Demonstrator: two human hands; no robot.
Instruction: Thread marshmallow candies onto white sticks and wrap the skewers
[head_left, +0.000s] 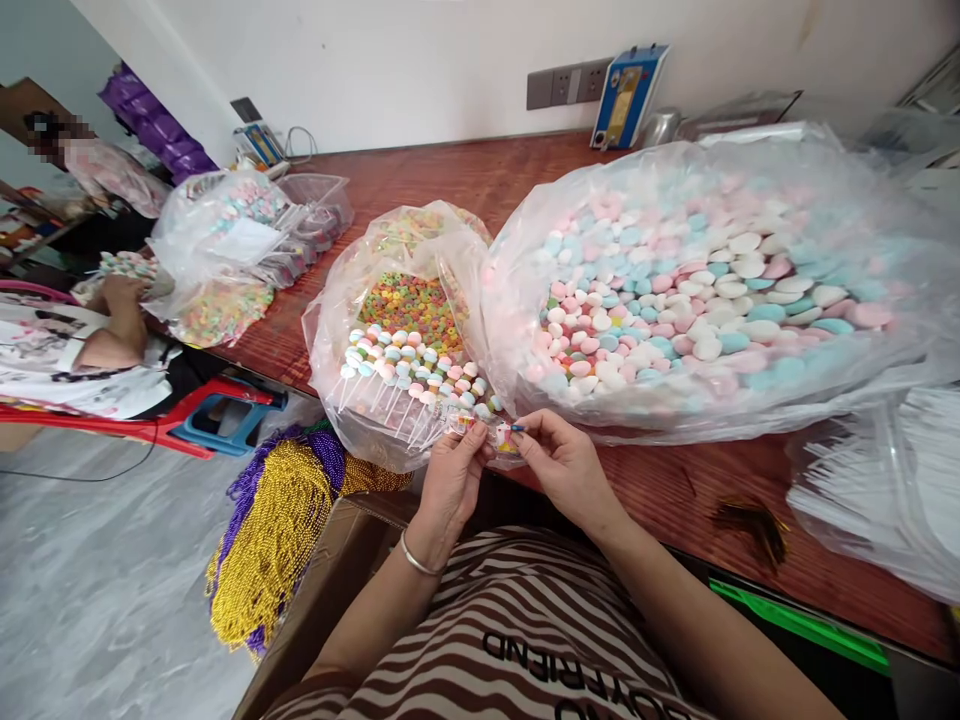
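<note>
**Head view: candy skewer being worked at the table edge**

Head camera is looking down as a person in a striped shirt is working a small candy skewer (491, 432) between both hands at the near edge of a red-brown wooden table (465, 175). The left hand (452, 478), a bangle on its wrist, is pinching one end of the piece with thumb and forefinger closed narrow; the right hand (562, 462) is gripping the other end the same way. The skewer is sitting just in front of the middle bag (330, 330), a clear plastic sack holding a row of finished candy sticks (416, 370) on top of small multicoloured sweets.

Judging by the grip, the piece is being assembled or wrapped, and the coming move is likely calling for steady fingertip pressure so the little sweets are not slipping off.

Right of the middle bag, a far larger sack of pink, white and blue candies (675, 290) is lying open. Further right, a bundle of clear wrappers (877, 480) is resting on the table. Left of the middle bag, more candy bags (225, 250) are sitting by a co-worker's arm (120, 330). Below it, purple and gold beads (277, 520) are spilling over a cardboard box (315, 610). Behind it, a white wall is carrying sockets (566, 85) and a blue device (628, 95).
</note>
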